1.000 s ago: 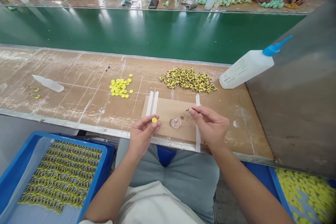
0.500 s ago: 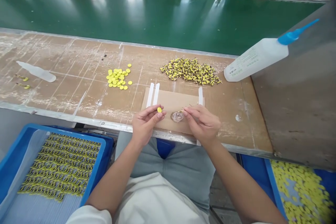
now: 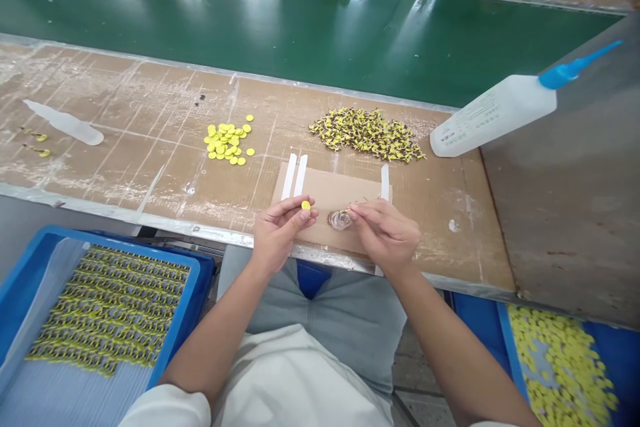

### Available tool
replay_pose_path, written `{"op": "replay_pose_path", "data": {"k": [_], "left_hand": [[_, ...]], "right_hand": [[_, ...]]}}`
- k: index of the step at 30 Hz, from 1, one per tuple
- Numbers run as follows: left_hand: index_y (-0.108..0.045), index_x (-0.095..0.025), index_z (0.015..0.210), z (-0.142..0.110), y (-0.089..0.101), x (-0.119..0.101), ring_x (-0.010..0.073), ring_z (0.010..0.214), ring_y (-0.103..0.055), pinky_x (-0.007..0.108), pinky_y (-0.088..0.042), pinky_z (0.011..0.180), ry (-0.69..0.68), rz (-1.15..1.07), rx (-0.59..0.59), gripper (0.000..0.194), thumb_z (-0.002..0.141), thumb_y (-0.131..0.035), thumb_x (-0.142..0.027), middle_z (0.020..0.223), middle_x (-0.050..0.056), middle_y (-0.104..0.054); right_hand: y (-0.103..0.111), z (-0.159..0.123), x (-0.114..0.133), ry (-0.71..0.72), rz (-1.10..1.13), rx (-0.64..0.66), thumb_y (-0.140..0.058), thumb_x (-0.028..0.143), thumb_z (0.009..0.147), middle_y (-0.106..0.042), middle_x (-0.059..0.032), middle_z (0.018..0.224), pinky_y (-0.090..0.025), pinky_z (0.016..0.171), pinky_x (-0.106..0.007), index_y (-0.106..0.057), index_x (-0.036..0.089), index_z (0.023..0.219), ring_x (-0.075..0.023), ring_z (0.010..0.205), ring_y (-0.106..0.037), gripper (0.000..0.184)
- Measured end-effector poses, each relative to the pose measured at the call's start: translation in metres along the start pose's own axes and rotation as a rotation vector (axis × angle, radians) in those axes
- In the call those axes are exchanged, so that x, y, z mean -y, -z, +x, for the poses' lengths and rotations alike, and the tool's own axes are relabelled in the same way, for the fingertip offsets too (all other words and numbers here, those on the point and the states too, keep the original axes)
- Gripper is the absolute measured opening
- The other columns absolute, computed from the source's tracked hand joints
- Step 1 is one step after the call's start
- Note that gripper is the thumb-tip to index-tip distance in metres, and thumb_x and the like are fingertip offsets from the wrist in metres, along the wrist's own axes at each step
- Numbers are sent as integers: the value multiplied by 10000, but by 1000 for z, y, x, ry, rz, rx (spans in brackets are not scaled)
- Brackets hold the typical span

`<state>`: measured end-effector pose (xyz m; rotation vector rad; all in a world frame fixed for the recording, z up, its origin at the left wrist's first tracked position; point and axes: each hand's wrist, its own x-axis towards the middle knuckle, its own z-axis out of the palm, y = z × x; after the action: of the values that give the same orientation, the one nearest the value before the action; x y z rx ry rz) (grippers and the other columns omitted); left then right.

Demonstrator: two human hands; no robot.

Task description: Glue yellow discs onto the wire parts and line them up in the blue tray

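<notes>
My left hand [image 3: 279,232] pinches a small yellow disc [image 3: 305,205] between thumb and fingers, above a cardboard sheet [image 3: 330,195] taped to the bench. My right hand [image 3: 385,235] is closed on a tiny yellow-and-brown piece, too small to name, with its fingertips at a small puddle of clear glue [image 3: 339,219] on the cardboard. The two hands are a few centimetres apart. Beyond the cardboard lie a loose pile of yellow discs [image 3: 228,143] and a heap of small yellow-and-brown pieces [image 3: 367,134].
A white glue bottle with a blue nozzle [image 3: 500,113] leans at the right against a grey panel. A small clear bottle [image 3: 65,123] lies at the far left. A blue tray of arranged pieces [image 3: 107,310] sits lower left; a blue bin of yellow discs [image 3: 563,363] lower right. A green conveyor belt [image 3: 300,27] runs behind.
My right hand has come down and left from the cardboard's right edge to the glue puddle. My left hand still holds the disc. The view has tilted downward.
</notes>
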<state>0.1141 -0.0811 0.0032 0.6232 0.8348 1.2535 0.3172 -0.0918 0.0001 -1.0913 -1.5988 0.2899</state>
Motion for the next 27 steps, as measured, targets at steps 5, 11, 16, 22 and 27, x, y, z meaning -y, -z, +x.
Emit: {"op": "replay_pose_path", "data": {"k": [5,11,16,22,27], "left_hand": [[-815,-190,1017,-1,-1,-2,169,843,-763,232,-617,777,22,2,-21,332,714,-916,-282,1032,101,-794],[-817,-198,1016,0,-1,-3,165,849,-764,221,-617,775,21,-8,-17,330,712,-917,-276,1042,96,-794],[-816,-206,1030,0,1,-3,157,867,-762,206,-613,784,26,-15,-4,299,749,-893,-274,1057,88,-792],[-814,-204,1031,2,2,-3,158,860,-761,219,-614,790,41,-18,-17,318,737,-902,-285,1056,90,-791],[-814,-204,1023,2,0,-4,156,847,-761,217,-616,782,44,-25,-11,320,730,-906,-295,1030,84,-793]], "right_hand": [[-1,-1,-1,-12,-2,14,-733,197,898,-776,-46,872,-620,723,-392,-789,286,994,-220,759,-733,142],[3,1,1,-40,-23,-63,-725,215,914,-769,-45,887,-615,717,-383,-772,283,988,-213,761,-725,111],[9,1,0,21,-113,-21,-693,180,932,-757,-60,912,-604,728,-375,-759,282,1085,-215,806,-716,196],[7,4,-1,98,-130,36,-676,177,933,-749,-54,877,-605,710,-372,-762,284,1065,-210,778,-712,191],[7,5,-1,133,-117,66,-691,141,919,-749,-46,897,-604,720,-381,-753,306,1114,-209,791,-708,262]]}}
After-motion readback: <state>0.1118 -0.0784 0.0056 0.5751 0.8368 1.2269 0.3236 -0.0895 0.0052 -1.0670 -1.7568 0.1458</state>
